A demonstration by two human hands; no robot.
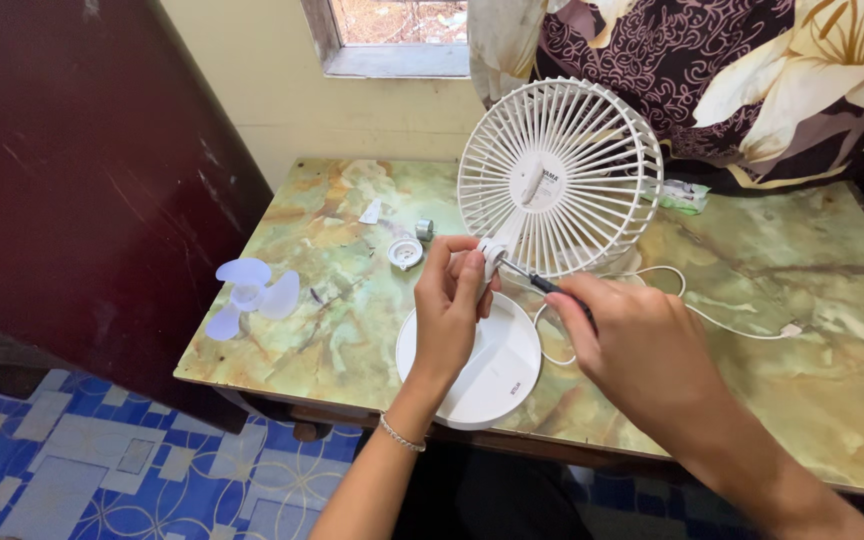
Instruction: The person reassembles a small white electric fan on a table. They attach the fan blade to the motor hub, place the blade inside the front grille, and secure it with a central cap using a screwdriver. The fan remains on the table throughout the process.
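Note:
A small white table fan stands on a green marbled table [812, 330]. Its round wire cage [559, 178] sits above a round white base [497, 375]. My left hand [449, 305] pinches the white clip at the cage's lower rim, near the neck. My right hand [637, 350] grips a dark-handled screwdriver [542, 282] whose tip points into that same clip. A white cord [712, 318] runs from the fan to the right across the tabletop.
A detached pale blue fan blade [250, 295] lies at the table's left edge. A round white cap [405, 252], a small metal nut [424, 229] and a white scrap [371, 212] lie behind it. A dark wooden door [82, 180] stands left; a floral curtain [752, 70] hangs behind.

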